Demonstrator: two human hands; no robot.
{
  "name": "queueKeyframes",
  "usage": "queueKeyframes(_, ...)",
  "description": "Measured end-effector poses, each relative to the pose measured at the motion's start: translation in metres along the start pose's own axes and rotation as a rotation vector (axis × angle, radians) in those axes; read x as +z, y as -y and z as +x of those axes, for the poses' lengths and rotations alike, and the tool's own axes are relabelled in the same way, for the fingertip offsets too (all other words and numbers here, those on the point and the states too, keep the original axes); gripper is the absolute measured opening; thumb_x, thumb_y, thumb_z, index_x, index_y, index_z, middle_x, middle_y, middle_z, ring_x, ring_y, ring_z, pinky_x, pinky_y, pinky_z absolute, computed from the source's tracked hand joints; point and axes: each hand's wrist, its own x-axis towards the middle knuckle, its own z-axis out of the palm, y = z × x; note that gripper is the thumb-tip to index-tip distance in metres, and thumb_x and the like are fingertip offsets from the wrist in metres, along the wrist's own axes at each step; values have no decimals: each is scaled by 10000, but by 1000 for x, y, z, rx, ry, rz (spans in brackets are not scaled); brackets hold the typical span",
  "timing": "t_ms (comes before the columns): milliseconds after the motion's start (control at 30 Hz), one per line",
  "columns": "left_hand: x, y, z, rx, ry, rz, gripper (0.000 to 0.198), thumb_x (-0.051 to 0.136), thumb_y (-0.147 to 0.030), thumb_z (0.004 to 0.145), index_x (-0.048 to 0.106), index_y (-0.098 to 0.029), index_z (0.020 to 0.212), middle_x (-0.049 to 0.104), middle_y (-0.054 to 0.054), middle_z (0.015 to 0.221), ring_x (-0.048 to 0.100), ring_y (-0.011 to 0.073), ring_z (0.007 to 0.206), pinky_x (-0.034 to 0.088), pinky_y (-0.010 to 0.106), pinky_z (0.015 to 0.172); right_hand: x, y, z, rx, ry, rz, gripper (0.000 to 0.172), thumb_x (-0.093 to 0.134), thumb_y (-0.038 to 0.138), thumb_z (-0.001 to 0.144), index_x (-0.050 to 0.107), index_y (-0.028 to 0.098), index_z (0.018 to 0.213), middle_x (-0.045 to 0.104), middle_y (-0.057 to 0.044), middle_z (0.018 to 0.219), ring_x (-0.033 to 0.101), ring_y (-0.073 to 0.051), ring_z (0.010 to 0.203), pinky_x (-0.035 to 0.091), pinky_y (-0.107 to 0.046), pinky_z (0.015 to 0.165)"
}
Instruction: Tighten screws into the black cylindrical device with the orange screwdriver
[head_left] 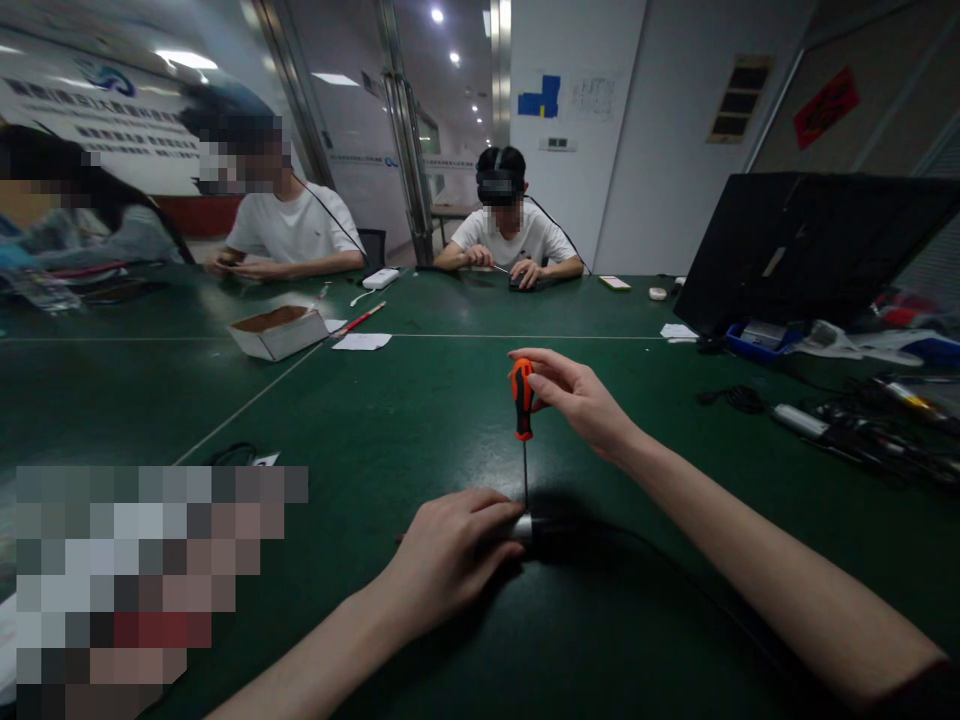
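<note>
My right hand (574,395) grips an orange-and-black screwdriver (523,400) by its handle, with thumb and fingers near the top. The screwdriver stands nearly upright, its thin shaft pointing down. Its tip meets or comes very close to a silver-and-black cylindrical device (521,528) on the table. That device lies sideways under my left hand (457,540), whose fingers and thumb close around its silver part. A black cord runs from the device's dark end to the right. Most of the device's left side is hidden by my left hand.
The green table (420,420) carries an open white box (277,335), a red pen-like stick (360,318) and paper slips. At right are a dark monitor (810,250), a blue tray (761,340) and tangled corded devices (840,435). Several people sit around the table.
</note>
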Motion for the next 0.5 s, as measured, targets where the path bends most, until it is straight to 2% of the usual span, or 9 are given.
queueKeyframes(200, 0, 0, 0, 7, -7, 3, 272, 552, -265, 920, 637, -206, 1172, 679, 74, 1066, 655, 220, 920, 524, 303, 754, -2, -4, 1, -32, -56, -24, 272, 753, 357, 744, 603, 218, 924, 606, 26, 827, 588, -115, 783, 484, -265, 777)
queueKeyframes(367, -2, 0, 1, 7, -4, -2, 268, 538, -279, 933, 635, -205, 1172, 681, 76, 1079, 656, 218, 924, 526, 311, 771, -1, 0, 0, -48, -43, -41, 260, 716, 306, 775, 664, 236, 1020, 590, 26, 850, 577, -110, 781, 483, -261, 767)
queueKeyframes(500, -3, -1, 0, 12, -3, -4, 271, 538, -270, 931, 633, -201, 1175, 680, 75, 1079, 656, 219, 921, 527, 310, 759, 0, 3, -1, -31, -8, -30, 272, 664, 309, 818, 645, 240, 1080, 653, -7, 918, 618, -144, 858, 505, -284, 756)
